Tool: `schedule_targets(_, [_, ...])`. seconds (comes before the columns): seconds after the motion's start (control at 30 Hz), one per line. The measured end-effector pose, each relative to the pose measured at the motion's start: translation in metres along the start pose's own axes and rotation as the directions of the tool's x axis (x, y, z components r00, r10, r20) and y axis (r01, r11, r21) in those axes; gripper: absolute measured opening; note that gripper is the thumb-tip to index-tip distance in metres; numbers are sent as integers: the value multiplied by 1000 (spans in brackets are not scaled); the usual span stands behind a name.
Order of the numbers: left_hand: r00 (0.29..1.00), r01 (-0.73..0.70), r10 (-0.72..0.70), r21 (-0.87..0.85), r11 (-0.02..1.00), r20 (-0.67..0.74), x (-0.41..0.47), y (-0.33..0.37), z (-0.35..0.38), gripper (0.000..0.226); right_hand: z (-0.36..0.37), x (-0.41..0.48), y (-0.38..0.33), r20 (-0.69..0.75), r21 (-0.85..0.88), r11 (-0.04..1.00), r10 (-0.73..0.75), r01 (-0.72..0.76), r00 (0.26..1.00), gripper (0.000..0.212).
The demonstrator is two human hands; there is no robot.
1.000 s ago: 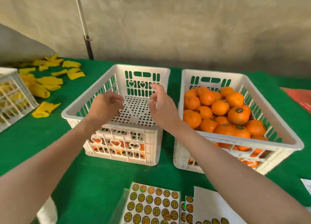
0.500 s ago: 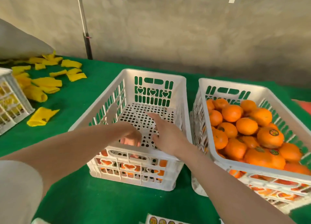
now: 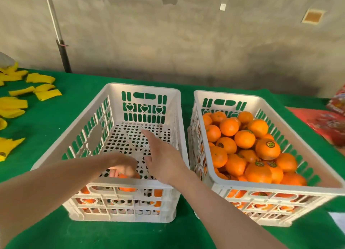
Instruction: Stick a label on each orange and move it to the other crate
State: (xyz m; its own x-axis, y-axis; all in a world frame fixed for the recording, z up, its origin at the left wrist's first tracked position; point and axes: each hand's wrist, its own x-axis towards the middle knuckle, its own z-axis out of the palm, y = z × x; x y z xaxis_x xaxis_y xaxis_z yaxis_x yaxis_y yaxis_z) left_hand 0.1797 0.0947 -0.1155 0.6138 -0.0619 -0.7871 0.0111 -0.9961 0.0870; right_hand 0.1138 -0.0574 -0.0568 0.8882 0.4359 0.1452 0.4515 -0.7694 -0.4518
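Note:
Two white plastic crates stand side by side on a green cloth. The right crate (image 3: pixel 317 175) is heaped with oranges (image 3: pixel 244 139), a few bearing round labels. The left crate (image 3: pixel 112 91) shows a mostly bare perforated floor, with a few oranges (image 3: pixel 157 192) visible through its near wall. My left hand (image 3: pixel 119 166) reaches down inside the left crate at its near wall, fingers curled round an orange (image 3: pixel 127 176) that is mostly hidden by the hand and rim. My right hand (image 3: pixel 162 157) hovers over the same crate, fingers straight, holding nothing.
Yellow foam sleeves (image 3: pixel 41 91) lie scattered on the cloth at the left. Red printed bags (image 3: pixel 328 125) lie at the right edge. A dark pole (image 3: pixel 63 56) stands against the grey wall behind the table. White paper (image 3: pixel 337 220) shows at the lower right.
My left hand has gone down into the left crate with the orange. My right hand has opened flat above the crate. The camera has moved closer, and the label sheets have left view.

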Motion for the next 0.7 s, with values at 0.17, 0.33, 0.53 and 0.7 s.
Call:
schedule_targets(0.17, [899,-283,48,-493,822,-436,-23,-7,-27,53,-4,-6,-3,-213,57,998,-11,24,977,80])
schedule_targets(0.33, [829,-549,40,-796,257,-558,-61,4,-26,47,-11,-16,-1,-428,305,947,40,103,903,86])
schedule_targets(0.53, [805,-508,213,-829,-236,-554,-119,46,0,53,-36,-48,11,-453,516,832,66,201,889,110])
schedule_targets(0.7, [746,-446,375,-831,-331,-550,-144,88,25,63,-58,-90,25,-459,512,822,16,250,888,106])
